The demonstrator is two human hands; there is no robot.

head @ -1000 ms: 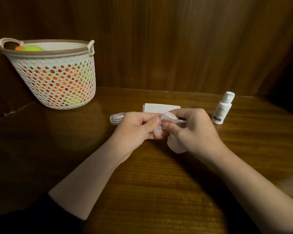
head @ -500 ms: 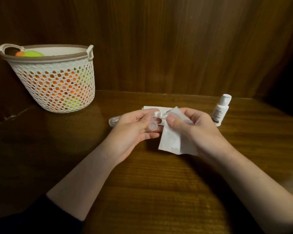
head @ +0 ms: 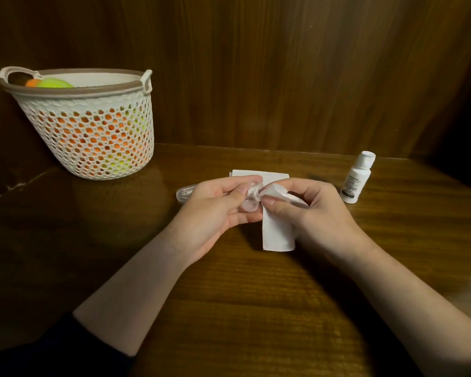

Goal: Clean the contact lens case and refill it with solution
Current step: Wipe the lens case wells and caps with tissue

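I am pinching the contact lens case in my left hand above the table, while my right hand is pinching a tissue against it. Wiping appears underway; the solution bottle is standing capped nearby, so refilling remains.

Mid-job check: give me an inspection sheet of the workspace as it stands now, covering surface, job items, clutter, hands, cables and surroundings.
Surface: dark wooden table, glossy.
Job's things: clear lens case and white tissue held above the table; solution bottle upright at right, cap on.
Clutter: white packet and clear plastic holder behind the hands.
Hands: left hand grips the lens case; right hand pinches the tissue against it.
Cables: nothing seen.
Surroundings: wood-panel wall; white mesh basket of orange and green balls at far left.
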